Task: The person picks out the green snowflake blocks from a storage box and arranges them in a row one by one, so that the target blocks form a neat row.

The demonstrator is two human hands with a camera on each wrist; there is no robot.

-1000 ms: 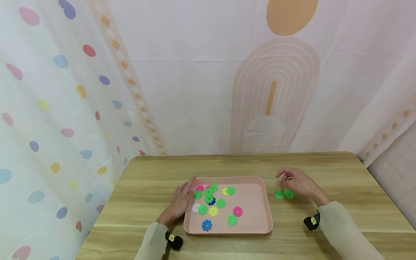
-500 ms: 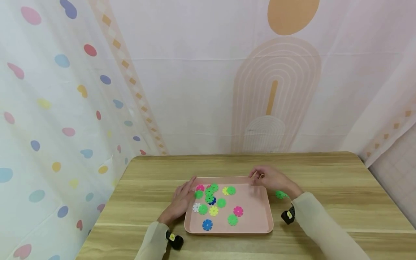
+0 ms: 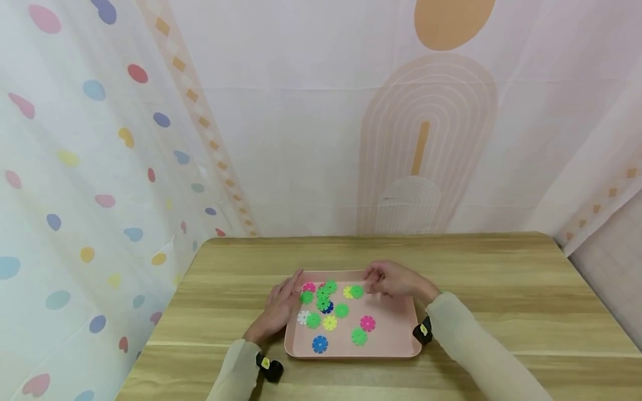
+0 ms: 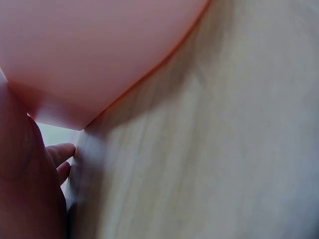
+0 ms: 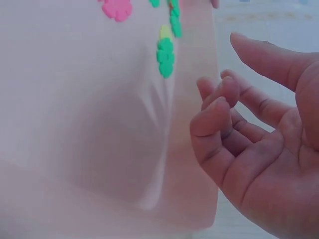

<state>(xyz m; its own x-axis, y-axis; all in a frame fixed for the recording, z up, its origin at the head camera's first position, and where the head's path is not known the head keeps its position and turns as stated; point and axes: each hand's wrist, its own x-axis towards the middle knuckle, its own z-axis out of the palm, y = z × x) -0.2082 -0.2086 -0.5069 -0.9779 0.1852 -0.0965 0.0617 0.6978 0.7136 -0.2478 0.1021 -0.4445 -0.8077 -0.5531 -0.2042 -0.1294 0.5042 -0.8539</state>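
Pale beige long sleeves (image 3: 466,334); black wrist-cameras (image 3: 423,331), yellow-marked; bare hands (image 3: 396,281).

Head camera sits high and back, looking forward and down across the whole table (image 3: 501,278) to the patterned curtain behind. The left wrist view is pressed in tight at table level, facing what seems to be the pink tray (image 4: 94,55) from its outer side, all blurred. The right wrist view hovers close above the tray's floor, looking along it past the right hand (image 5: 254,149). All three share that tray.
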